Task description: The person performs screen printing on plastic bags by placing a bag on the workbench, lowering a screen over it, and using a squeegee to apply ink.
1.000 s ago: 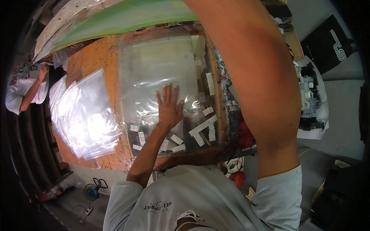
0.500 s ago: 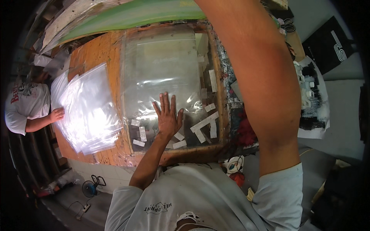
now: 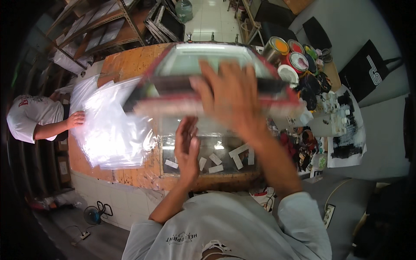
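A silkscreen frame (image 3: 149,106) with reddish edges and a pale green mesh (image 3: 180,65) hangs tilted over the worktable, its near edge raised and blurred. Over that near edge lies my right hand (image 3: 232,93), smeared by motion, fingers stretching across the frame; I cannot tell whether it grips. A dark band (image 3: 173,86) runs along the frame's near part. Below the edge, my left hand (image 3: 187,149) is held up, open and holding nothing. Clear plastic film (image 3: 171,125) shows beneath on the glass-like bed (image 3: 186,167), among several white tape strips (image 3: 215,159).
Left, a stack of clear plastic sheets (image 3: 115,125) lies on the wooden table (image 3: 117,171), a co-worker's hand (image 3: 77,119) at its edge. Ink cans (image 3: 277,45) crowd the right side near a black-stained white sheet (image 3: 346,147). Shelving (image 3: 104,26) stands behind.
The raised screen frame has swung down toward me over the bed. My right arm, earlier reaching high, has come down with it. My left hand has lifted off the plastic film.
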{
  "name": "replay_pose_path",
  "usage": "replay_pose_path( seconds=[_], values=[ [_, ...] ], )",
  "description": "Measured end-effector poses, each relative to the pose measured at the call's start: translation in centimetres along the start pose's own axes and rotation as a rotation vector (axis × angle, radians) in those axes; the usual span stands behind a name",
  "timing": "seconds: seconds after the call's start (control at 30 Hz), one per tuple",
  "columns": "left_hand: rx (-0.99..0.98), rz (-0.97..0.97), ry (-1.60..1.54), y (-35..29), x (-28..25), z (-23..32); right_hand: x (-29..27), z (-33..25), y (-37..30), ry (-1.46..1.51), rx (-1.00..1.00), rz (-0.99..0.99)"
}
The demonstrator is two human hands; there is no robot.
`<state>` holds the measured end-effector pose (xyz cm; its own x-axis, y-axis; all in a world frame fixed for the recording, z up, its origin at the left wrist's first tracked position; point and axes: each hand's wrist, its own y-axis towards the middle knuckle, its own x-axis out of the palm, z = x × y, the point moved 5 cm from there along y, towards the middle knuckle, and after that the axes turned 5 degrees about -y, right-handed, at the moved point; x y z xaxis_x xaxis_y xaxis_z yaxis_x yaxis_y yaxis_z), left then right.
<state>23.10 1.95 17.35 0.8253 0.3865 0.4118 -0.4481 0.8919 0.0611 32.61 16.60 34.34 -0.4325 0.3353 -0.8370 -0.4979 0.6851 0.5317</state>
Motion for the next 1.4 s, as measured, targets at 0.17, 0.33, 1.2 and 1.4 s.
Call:
replay_pose_path(
  seconds=[0.17,0.33,1.2,1.4],
  values=[
    [-0.689,0.246,-0.496,-5.0,-4.1,-4.3,12.2,-1.0,-14.6,-0.026,0.01,-0.264],
    [-0.837,0.418,-0.398,-5.5,-6.8,-11.2,16.2,0.1,-15.4,-0.016,0.039,-0.329],
    [-0.859,0.62,-0.342,-6.3,-7.0,-11.8,30.7,12.9,1.8,-0.166,0.055,-0.207],
    [-0.814,0.617,-0.369,-6.2,-6.9,-11.3,31.7,14.6,4.7,-0.059,0.066,-0.3]
  ],
)
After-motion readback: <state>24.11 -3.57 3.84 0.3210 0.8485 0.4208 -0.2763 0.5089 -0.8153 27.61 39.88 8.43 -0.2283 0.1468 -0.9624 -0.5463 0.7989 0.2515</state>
